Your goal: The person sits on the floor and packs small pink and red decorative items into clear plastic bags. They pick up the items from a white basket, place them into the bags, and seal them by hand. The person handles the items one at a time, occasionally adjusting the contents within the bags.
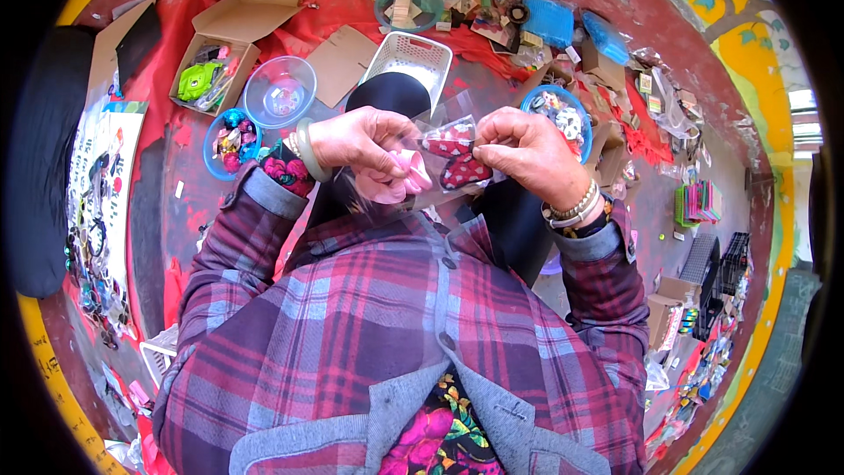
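Observation:
Above my lap, my left hand (pixel 365 142) pinches a clear plastic bag (pixel 455 109) between thumb and fingers. A pale pink fabric bow (pixel 406 178) lies just under that thumb; I cannot tell whether it is inside the bag or in front of it. On the other side, my right hand (pixel 538 154) grips the edge of a red bow with white heart-like spots (pixel 464 169) between thumb and forefinger. The red bow sits against the plastic, close to the pink one. Both hands are closed and held near each other.
Ahead stand a white plastic basket (pixel 428 50), a clear round tub (pixel 308 79), a blue bowl of wrapped pieces (pixel 209 145) and an open cardboard box (pixel 252 57). A blue basin of small items (pixel 576 105) is to the right. Colourful racks (pixel 699 203) stand farther right.

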Demonstrator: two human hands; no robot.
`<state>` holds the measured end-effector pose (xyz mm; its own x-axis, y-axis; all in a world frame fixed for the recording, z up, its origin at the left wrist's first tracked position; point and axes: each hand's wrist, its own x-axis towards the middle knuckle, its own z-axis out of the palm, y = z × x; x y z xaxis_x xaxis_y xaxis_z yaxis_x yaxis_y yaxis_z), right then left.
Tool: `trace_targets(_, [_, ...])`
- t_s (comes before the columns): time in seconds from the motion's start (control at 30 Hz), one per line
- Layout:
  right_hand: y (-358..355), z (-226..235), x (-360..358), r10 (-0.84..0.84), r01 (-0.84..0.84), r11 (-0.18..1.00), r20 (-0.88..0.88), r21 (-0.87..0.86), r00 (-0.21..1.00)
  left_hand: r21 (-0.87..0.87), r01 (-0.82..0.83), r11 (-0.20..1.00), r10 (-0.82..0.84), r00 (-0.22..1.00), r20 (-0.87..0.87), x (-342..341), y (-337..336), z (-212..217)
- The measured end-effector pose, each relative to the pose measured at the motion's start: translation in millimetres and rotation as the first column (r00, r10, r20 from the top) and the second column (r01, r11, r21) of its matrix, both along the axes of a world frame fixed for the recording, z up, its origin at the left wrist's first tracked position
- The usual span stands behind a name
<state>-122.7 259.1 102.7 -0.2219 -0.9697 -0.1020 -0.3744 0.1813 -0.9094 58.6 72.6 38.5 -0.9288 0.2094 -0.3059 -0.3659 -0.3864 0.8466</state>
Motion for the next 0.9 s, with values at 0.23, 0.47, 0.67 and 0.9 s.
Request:
trace_targets(0.23, [-4,-17,3,0.101,-0.108,0.989,-0.065,-0.104,0.993,0.064,-0.064,0.996,0.065,0.998,-0.008,9,8,0])
trace_targets(0.47, [-18,-31,-4,0.228,-0.238,0.97,-0.175,-0.039,0.958,0.123,-0.05,0.991,0.05,0.999,-0.001,11,12,4])
trace_targets(0.67, [-24,-21,2,0.187,-0.185,0.982,-0.058,0.031,0.981,0.099,-0.128,0.987,0.131,0.991,-0.024,13,7,-3])
trace_targets(0.9, [-12,-7,-3,-0.215,0.282,0.957,0.485,-0.068,0.848,0.357,-0.51,0.783,0.588,0.794,-0.156,7,-5,-13])
